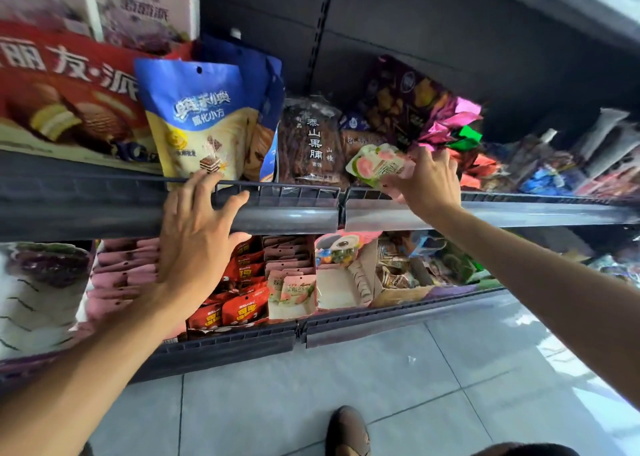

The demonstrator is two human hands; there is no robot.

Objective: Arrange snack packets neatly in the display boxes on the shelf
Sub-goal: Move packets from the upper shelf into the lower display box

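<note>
My right hand [427, 182] grips a small pink and green snack packet [375, 164] over the front rail of the upper shelf [294, 213]. My left hand [197, 234] lies open on that rail, fingers spread, just below a blue and yellow wafer bag [201, 123]. On the lower shelf stand display boxes: pink packets [121, 272] at the left, red packets [239, 293] in the middle, and a box with matching pink and green packets [292, 289] to their right. Beside that one is a near-empty box [341, 289].
The upper shelf also holds a red pie box [65, 92], a dark fruit-strip bag [313, 140], a purple bag [398, 102] and loose bright wrappers [453, 123]. Mixed sweets [408, 265] fill the lower shelf's right. Grey tiled floor [346, 379] and my shoe [348, 431] are below.
</note>
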